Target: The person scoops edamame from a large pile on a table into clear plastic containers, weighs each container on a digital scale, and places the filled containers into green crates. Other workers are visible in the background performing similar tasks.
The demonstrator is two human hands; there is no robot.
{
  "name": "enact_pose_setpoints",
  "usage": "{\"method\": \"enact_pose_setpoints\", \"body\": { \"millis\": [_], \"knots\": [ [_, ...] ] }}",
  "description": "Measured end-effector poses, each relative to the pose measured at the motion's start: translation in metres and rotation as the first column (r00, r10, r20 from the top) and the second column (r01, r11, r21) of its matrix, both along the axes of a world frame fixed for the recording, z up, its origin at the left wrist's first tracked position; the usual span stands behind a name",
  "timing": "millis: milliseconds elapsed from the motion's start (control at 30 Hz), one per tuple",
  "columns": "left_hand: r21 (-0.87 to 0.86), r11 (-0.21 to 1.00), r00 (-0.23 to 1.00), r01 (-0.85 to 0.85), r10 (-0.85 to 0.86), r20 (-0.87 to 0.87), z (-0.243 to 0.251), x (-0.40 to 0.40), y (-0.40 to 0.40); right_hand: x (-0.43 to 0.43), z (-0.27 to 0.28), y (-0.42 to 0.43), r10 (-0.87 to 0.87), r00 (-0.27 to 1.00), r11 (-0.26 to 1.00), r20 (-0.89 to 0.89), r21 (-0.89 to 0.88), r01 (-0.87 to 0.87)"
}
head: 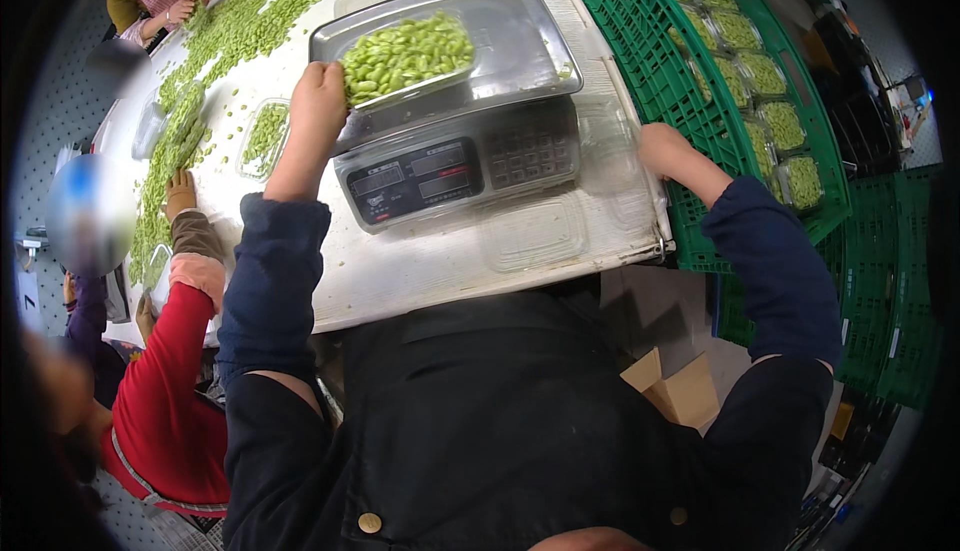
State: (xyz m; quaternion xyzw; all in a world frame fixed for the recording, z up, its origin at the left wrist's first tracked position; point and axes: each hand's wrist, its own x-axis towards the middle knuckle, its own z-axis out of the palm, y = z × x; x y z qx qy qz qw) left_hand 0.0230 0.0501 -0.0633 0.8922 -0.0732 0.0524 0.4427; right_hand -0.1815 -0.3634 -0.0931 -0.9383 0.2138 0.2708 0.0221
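My left hand (319, 104) grips the left end of a clear plastic tray of shelled green beans (409, 55). That tray is over the steel pan (517, 40) of a digital scale (457, 168); whether it rests fully on the pan I cannot tell. My right hand (666, 149) is at the table's right edge with its fingers curled, beside blurred clear plastic lids (611, 149). Its fingertips are hidden, so a hold on a lid cannot be made out. Another clear lid (532, 232) lies in front of the scale.
A green crate (675, 100) of filled bean trays (765, 74) adjoins the white table (420, 273) on the right. Loose beans (247, 22) spread along the left. Another filled tray (265, 138) sits nearby. Co-workers' hands (180, 192) work there. A cardboard box (679, 389) stands below.
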Motion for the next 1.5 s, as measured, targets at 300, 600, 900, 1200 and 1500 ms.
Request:
{"method": "enact_pose_setpoints", "body": {
  "millis": [300,600,900,1200,1500],
  "knots": [
    [0.315,0.949,0.982,-0.007,-0.053,0.181,0.019,-0.021,0.007,0.009,0.023,0.003,-0.079,0.992,0.991,0.102,0.112,0.068],
    [0.042,0.991,0.970,-0.127,0.115,0.215,0.044,-0.046,0.072,0.020,0.045,-0.046,0.143,0.842,0.988,0.521,-0.122,-0.093],
    [0.044,0.990,0.898,0.136,-0.142,0.416,0.041,-0.038,0.033,0.040,0.109,0.001,-0.394,0.616,0.851,0.682,0.523,-0.035],
    [0.673,0.705,0.697,0.222,-0.597,0.396,0.036,-0.021,-0.060,0.049,0.117,0.059,-0.485,0.584,0.731,0.650,0.669,-0.137],
    [0.432,0.842,0.768,0.324,-0.501,0.399,0.043,-0.003,-0.064,0.022,0.116,0.024,-0.492,0.543,0.745,0.681,0.652,-0.141]
  ]
}}
